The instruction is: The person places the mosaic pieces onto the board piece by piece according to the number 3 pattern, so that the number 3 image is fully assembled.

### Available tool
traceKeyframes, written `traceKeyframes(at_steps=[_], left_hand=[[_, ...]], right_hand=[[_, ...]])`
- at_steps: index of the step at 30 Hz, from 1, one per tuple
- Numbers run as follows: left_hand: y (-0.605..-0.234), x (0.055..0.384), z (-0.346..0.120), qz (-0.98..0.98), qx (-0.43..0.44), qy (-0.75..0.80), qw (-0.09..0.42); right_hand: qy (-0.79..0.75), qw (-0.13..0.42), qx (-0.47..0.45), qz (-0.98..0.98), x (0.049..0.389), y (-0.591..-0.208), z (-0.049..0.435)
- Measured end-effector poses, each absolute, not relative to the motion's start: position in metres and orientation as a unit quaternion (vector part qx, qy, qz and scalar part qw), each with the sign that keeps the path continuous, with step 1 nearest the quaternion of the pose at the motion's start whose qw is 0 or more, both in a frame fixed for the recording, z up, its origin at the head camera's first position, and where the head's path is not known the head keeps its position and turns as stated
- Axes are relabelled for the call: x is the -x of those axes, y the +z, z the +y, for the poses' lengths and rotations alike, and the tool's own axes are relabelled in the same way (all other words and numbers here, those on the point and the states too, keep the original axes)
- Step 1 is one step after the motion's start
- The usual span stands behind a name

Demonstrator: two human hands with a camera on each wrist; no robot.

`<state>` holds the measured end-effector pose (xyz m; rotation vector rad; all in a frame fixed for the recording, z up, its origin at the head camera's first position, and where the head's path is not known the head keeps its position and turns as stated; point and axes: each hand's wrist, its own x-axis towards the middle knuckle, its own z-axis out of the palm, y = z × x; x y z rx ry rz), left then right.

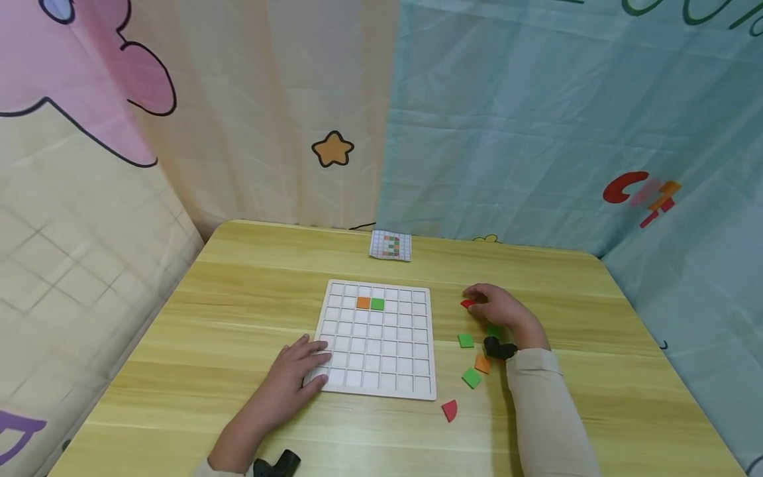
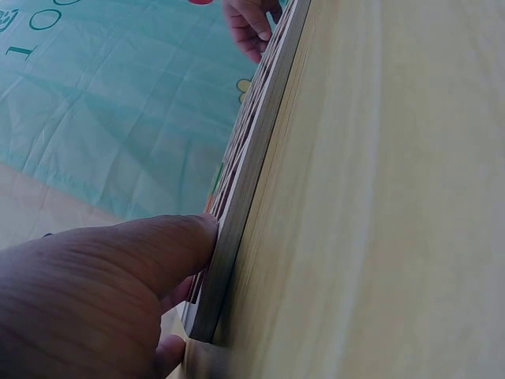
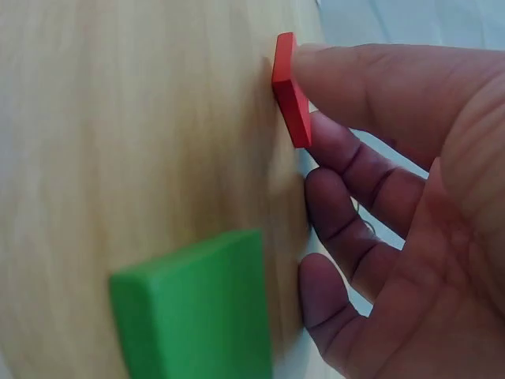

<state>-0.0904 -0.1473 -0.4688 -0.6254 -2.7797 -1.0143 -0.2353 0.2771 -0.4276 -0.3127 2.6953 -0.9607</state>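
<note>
My right hand [image 1: 503,313] pinches a flat red block [image 3: 292,99] between thumb and fingers, low over the table to the right of the board. A green block [image 3: 205,308] lies beside that hand in the right wrist view. My left hand [image 1: 289,374] rests with spread fingers on the left edge of a white gridded board [image 1: 372,348]. Its thumb touches the board's edge in the left wrist view. Near the top of the grid, an orange square block [image 1: 363,303] and a green square block [image 1: 377,304] sit side by side.
Right of the board lie green blocks [image 1: 465,340], an orange block [image 1: 482,364] and a red quarter-circle block [image 1: 450,411]. A small card [image 1: 390,246] with a coloured grid pattern is at the table's back edge, before the printed curtains [image 1: 507,132].
</note>
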Motion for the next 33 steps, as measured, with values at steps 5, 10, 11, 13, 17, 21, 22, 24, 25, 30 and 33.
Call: traceKeyframes(at_steps=[5,10,11,13,17,21,22,24,25,30,33], left_hand=[[-0.4680,0.0914,-0.1469,-0.918,0.206,-0.333,0.054],[-0.4679,0.0917,-0.1469,-0.918,0.208,-0.333,0.057],[-0.4679,0.0917,-0.1470,-0.917,0.209,-0.334,0.058],[-0.4678,0.0917,-0.1470,-0.916,0.210,-0.336,0.059],[-0.4670,0.0916,-0.1468,-0.916,0.210,-0.336,0.058],[-0.4660,0.0914,-0.1466,-0.917,0.207,-0.336,0.053],[-0.4659,0.0915,-0.1466,-0.918,0.206,-0.336,0.051],[-0.4660,0.0916,-0.1467,-0.918,0.204,-0.336,0.048],[-0.4662,0.0918,-0.1468,-0.919,0.203,-0.335,0.047],[-0.4671,0.0928,-0.1470,-0.918,0.205,-0.336,0.051],[-0.4673,0.0930,-0.1470,-0.917,0.207,-0.336,0.053]], right_hand=[[-0.331,0.137,0.107,0.927,0.2361,-0.4291,0.2786],[-0.333,0.145,0.107,0.926,0.2369,-0.4303,0.2786],[-0.334,0.145,0.106,0.925,0.2371,-0.4308,0.2783],[-0.334,0.144,0.109,0.925,0.2373,-0.4315,0.2781],[-0.338,0.139,0.115,0.924,0.2376,-0.4328,0.2776],[-0.339,0.134,0.112,0.924,0.2385,-0.4346,0.2775],[-0.339,0.132,0.112,0.925,0.2387,-0.4350,0.2777],[-0.338,0.131,0.113,0.925,0.2389,-0.4354,0.2782],[-0.337,0.130,0.114,0.925,0.2390,-0.4355,0.2785],[-0.337,0.130,0.114,0.925,0.2390,-0.4348,0.2790],[-0.337,0.130,0.112,0.926,0.2389,-0.4349,0.2790]])
